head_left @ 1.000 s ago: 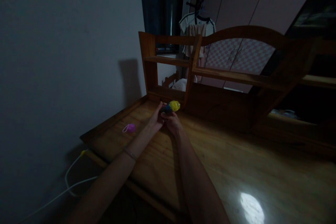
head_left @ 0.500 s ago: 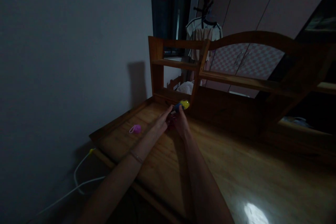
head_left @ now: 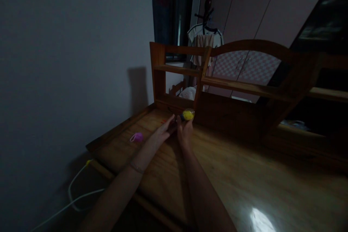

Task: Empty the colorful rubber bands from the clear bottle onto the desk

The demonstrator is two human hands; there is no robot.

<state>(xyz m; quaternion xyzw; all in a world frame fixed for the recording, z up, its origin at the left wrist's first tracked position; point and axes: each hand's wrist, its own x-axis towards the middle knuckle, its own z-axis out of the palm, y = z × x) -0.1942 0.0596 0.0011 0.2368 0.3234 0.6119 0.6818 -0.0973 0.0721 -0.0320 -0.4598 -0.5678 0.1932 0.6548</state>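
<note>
Two bare forearms reach forward over one wooden desk [head_left: 239, 163], with one thin bracelet [head_left: 136, 168] on the left wrist and one bright patch of glare [head_left: 260, 220] on the wood, nearer than the right hand and off to its right. Well to the left of the left hand and nearer, one white cord [head_left: 69, 190] loops beside the desk, with one small yellow piece [head_left: 88, 162] at its upper end. One purple item [head_left: 138, 137] with a pale loop lies on the desk just left of the left hand [head_left: 163, 130], whose fingers are extended; whether it holds anything cannot be told. Right beside it, the right hand [head_left: 185, 133] grips one yellow-and-blue item [head_left: 188, 114], which shows above its fingers, the yellow end to the right and the blue part toward the left fingertips. One small red patch [head_left: 163, 121] shows just beyond the left hand. Past both hands stands one wooden shelf unit [head_left: 246, 86]; through its openings, farther off, appear one whitish bundle [head_left: 187, 93] and two checkered door panels [head_left: 231, 63]. Beyond, one dark rack [head_left: 208, 1] carries at least two garments, a white shirt [head_left: 192, 33] and a beige cloth [head_left: 203, 42].
</note>
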